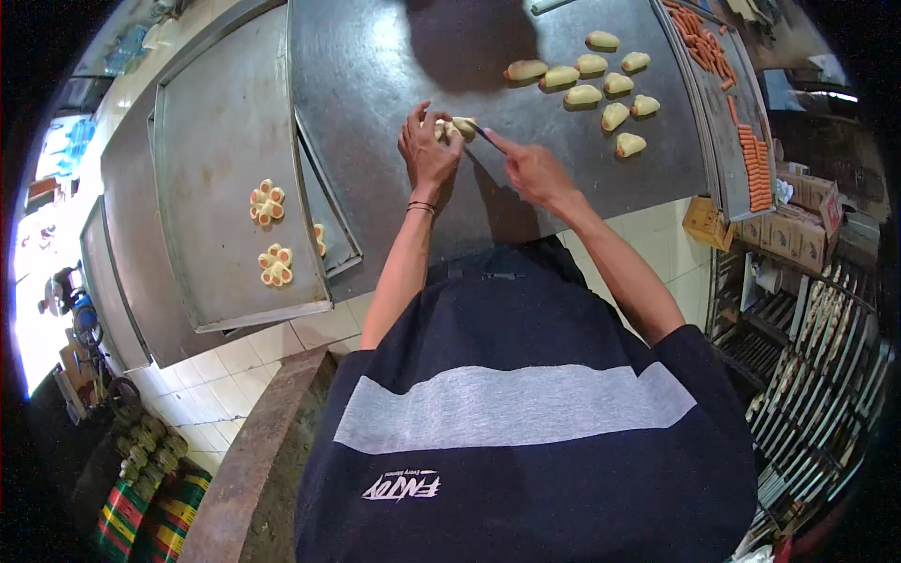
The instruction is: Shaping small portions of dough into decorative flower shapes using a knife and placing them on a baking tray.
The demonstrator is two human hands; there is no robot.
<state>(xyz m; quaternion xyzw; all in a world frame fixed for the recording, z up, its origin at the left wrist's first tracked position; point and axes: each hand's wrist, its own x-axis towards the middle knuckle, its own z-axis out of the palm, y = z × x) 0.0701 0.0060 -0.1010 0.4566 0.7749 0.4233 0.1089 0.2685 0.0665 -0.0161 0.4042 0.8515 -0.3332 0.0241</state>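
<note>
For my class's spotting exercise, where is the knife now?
In the head view, the knife is upper centre in the right hand, its blade at the dough piece held by the left hand.

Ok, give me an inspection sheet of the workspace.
Surface: grey metal tabletop, shadowed near the top.
Job items: pale oval dough rolls, upper right; flower-shaped dough pieces on grey rectangular metal tray, left; reddish stick-shaped sausages, far right.
Clutter: brown cardboard boxes, right.
Hands: left hand touches pale dough piece; right hand grips dark slim tool at it.
Cables: nothing seen.
Surroundings: whitish floor tiles; slatted rack, lower right.
</note>
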